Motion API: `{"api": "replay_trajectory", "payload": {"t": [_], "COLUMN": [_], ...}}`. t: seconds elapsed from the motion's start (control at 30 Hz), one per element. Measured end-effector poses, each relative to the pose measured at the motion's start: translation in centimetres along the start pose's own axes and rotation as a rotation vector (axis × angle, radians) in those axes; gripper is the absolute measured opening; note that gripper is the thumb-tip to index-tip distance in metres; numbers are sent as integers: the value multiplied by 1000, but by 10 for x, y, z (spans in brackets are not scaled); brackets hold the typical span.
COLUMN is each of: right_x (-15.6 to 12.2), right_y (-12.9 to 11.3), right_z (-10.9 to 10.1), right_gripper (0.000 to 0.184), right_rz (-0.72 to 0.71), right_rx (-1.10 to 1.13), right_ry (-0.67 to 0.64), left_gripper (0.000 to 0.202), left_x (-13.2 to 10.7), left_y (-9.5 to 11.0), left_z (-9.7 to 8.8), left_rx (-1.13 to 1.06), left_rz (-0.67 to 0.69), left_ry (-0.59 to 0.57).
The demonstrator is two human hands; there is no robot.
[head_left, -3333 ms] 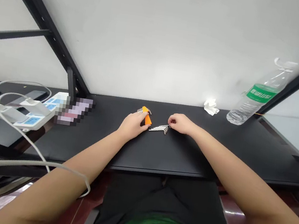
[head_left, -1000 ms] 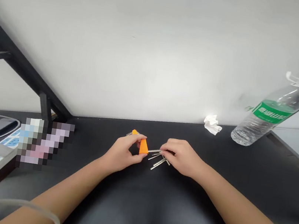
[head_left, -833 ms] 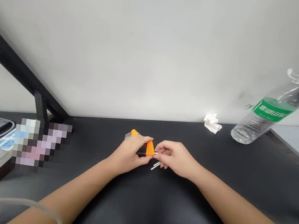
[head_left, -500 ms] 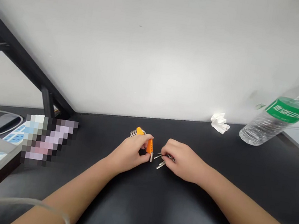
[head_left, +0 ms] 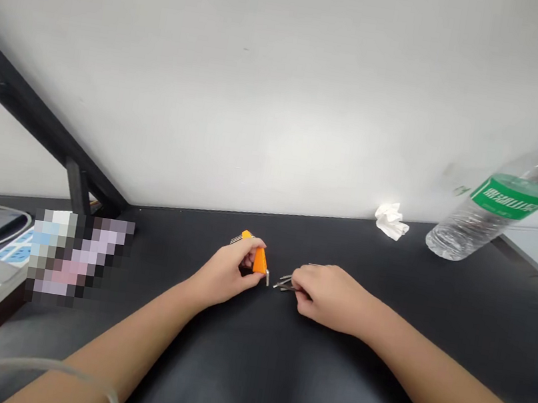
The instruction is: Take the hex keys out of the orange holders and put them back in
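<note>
Since half a second ago, one steel key is sitting in the low end of the orange holder [head_left: 258, 261], and the right hand [head_left: 330, 296] is lying lower over the loose hex keys [head_left: 285, 284], which are now bunching closer together on the black tabletop [head_left: 355, 369].

That holder is a smooth plastic wedge, bright orange, with thin silvery key ends fanning out of its far end and a short steel stub poking down from its near end. Beside it, the loose keys are slim, bright metal rods lying flat on the matte, dark, slightly shiny top, just right of the holder and between the two hands.

Wrapping around the holder, the left hand [head_left: 226, 277] is pinching it between thumb and curled fingers and tilting it up off the table. With its fingers curled and pressed together, the right hand is touching the near ends of the loose keys; whether it is actually gripping one cannot be told.

Farther back, a crumpled white tissue [head_left: 390, 220] is lying by the wall, and a clear, ribbed plastic bottle [head_left: 496, 198] with a green label is standing at the right
</note>
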State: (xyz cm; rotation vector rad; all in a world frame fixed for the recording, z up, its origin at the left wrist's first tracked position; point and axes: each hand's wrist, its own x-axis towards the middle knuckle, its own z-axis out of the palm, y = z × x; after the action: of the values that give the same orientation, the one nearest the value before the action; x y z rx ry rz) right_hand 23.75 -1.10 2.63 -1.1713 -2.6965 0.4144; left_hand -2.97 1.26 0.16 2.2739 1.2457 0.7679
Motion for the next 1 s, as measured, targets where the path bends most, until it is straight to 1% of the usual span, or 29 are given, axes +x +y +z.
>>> {"api": "replay_trajectory", "payload": {"t": [0.1,0.17,0.23,0.33,0.57,0.7,0.8,0.87,1.0], "right_x": [2,4,5,5,3,4,4,4,7], "right_y": [1,0,0,1,4,3,3,3,-3], "right_z": [-1,1,3,3,-2,-2,-2,-3,-3], "right_gripper": [12,14,15,16,17,18,19,20,21], "right_rz": [44,38,26,12,32,3,-19,-10,48], "right_rx": [166,229,268,300,345,355,345,362,435], "right_ry": [94,151,177,193,227,268,297,298,250], "left_gripper": [40,41,41,41,40,41,42,43,44], "left_x": [-1,-2,-4,-5,-5,-6,-7,-8,-9], "left_y": [1,2,3,4,5,6,6,6,10], "left_z": [1,2,3,3,2,2,3,5,8], "left_rx": [17,28,32,43,66,115,103,86,121], "left_rz": [25,44,57,75,92,132,161,168,180], "left_ry": [4,4,3,9,19,30,39,49,69]}}
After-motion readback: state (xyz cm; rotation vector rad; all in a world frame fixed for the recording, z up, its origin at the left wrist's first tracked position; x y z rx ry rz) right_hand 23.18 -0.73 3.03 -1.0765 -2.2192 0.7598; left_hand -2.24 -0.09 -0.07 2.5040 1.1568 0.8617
